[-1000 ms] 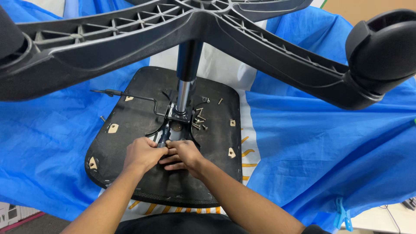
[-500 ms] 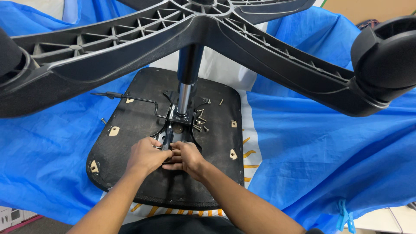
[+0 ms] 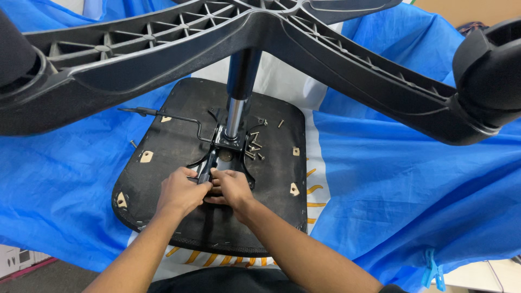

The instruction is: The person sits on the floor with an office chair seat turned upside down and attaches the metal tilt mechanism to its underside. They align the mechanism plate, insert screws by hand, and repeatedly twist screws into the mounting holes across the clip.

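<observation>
An upturned office chair seat [image 3: 179, 217], a flat black panel with rounded corners, lies underside-up in the middle of the view, resting on a blue plastic sheet [image 3: 391, 179] spread over the table. Bolted at the seat's centre is a black metal tilt mechanism plate [image 3: 220, 157]. Both hands meet on its near end: the left hand [image 3: 180, 192] and the right hand [image 3: 230, 189] are pressed close together, fingers curled around the plate's lower arm. Whether they pinch a small part between them cannot be told, since the fingers hide it.

From the plate a shiny silver gas cylinder column [image 3: 234, 116] rises straight toward the camera, so the black plastic five-armed wheel base [image 3: 260, 32] looms across the top of the view, with a black caster wheel [image 3: 488, 65] at the right arm's end. The chair likely stands inverted to expose the underside fittings to the hands.

A thin black bent lever rod [image 3: 173, 116] sticks out left from the mechanism. A small pile of loose silver screws [image 3: 253, 145] lies on the seat just right of the column, kept within reach rather than in any container; none is visible. A pale cloth with orange markings [image 3: 312, 179] shows beneath the sheet.
</observation>
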